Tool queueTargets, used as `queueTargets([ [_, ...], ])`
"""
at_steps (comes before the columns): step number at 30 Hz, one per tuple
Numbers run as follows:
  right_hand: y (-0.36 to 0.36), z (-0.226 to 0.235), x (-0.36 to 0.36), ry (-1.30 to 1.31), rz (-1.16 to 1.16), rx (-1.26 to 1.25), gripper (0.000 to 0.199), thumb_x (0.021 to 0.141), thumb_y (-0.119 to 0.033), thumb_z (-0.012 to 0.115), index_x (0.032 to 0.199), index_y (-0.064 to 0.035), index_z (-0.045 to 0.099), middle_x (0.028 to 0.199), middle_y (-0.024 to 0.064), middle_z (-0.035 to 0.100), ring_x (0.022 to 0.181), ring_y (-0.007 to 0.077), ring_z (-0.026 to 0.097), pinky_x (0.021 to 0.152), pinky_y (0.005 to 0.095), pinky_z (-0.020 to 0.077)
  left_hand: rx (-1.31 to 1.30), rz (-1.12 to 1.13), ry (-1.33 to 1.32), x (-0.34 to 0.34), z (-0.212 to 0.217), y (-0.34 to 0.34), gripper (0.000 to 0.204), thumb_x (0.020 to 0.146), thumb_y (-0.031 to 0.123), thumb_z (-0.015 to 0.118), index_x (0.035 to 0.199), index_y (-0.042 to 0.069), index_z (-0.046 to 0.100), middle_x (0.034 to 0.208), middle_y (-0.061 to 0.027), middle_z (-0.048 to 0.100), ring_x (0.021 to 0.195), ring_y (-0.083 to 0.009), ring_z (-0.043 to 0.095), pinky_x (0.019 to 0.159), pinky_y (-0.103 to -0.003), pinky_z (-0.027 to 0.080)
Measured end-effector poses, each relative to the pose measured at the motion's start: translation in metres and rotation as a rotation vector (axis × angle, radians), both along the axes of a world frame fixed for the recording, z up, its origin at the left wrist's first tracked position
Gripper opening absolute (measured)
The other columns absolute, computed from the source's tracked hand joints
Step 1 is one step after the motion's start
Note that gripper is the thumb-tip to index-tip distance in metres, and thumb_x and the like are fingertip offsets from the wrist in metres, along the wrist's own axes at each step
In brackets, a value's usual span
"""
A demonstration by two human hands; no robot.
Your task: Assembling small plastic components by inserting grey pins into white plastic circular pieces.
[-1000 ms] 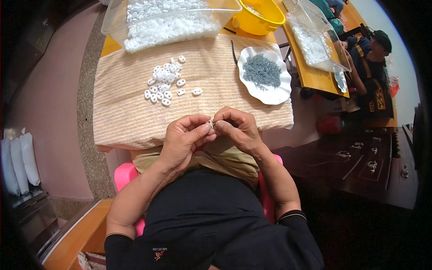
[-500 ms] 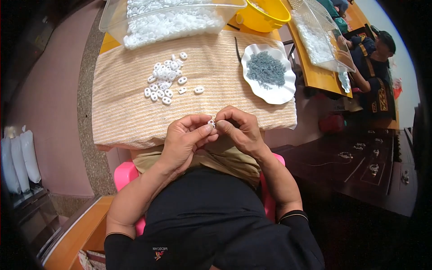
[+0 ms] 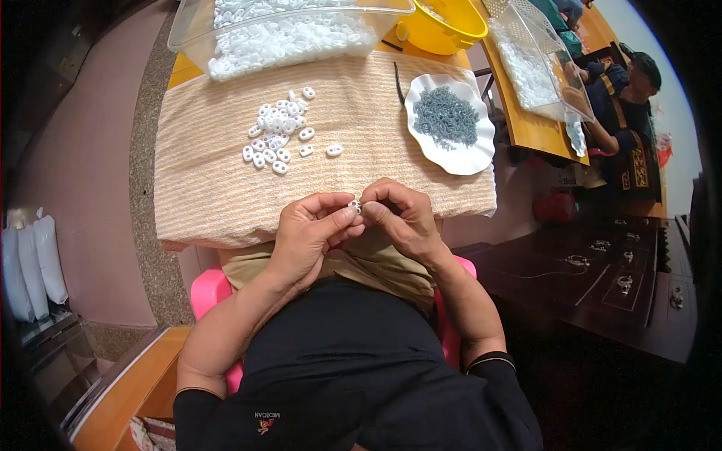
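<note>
Head view: pinching a small white piece (image 3: pixel 356 204) with left hand (image 3: pixel 307 228) and right hand (image 3: pixel 408 223); probably light, stiff, slick, best gripped edgewise!

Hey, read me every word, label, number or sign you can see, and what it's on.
Black shirt: small light lettering, upside down here, beside a small emblem; I won't copy it out.
Pale surface near the side table: dark marks, too small and blurred to read.
</note>
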State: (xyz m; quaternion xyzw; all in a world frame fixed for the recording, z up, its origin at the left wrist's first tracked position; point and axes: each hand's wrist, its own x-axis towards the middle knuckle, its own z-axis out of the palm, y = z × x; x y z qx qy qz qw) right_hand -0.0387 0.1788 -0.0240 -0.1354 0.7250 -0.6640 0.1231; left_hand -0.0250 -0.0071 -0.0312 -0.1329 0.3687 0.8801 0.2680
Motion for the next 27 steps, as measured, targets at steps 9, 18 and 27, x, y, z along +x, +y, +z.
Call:
queueTargets([
  [9, -0.002, -0.002, 0.001, 0.031, -0.021, 0.028, 0.004, 0.089, 0.000, 0.059, 0.090, 0.0030, 0.062, 0.085, 0.0038, 0.061, 0.075, 0.0076, 0.054, 0.067, 0.0214, 0.0445, -0.051, 0.014, 0.002, 0.002, -0.003, 0.000, 0.018, 0.087, 0.000, 0.064, 0.105, -0.001, 0.060, 0.088, -0.0112, 0.068, 0.076, -0.0168, 0.068, 0.071, -0.030, 0.059],
  [18, -0.003, -0.002, 0.002, -0.072, -0.036, 0.010, 0.007, 0.090, -0.004, 0.061, 0.089, 0.0022, 0.064, 0.084, 0.0018, 0.063, 0.077, 0.0065, 0.055, 0.069, 0.0209, 0.0451, -0.067, 0.027, 0.074, 0.002, -0.002, 0.001, 0.018, 0.088, 0.003, 0.065, 0.104, -0.004, 0.062, 0.089, -0.0107, 0.068, 0.075, -0.0139, 0.067, 0.071, -0.025, 0.058],
  [27, -0.006, 0.001, 0.000, 0.189, -0.057, 0.160, 0.004, 0.088, -0.001, 0.061, 0.090, 0.0015, 0.061, 0.081, 0.0082, 0.061, 0.073, 0.0148, 0.060, 0.066, 0.0270, 0.0478, -0.069, 0.039, 0.112, 0.001, -0.002, 0.001, 0.018, 0.087, 0.001, 0.064, 0.105, -0.003, 0.061, 0.090, -0.0111, 0.068, 0.079, -0.0158, 0.067, 0.074, -0.029, 0.058],
])
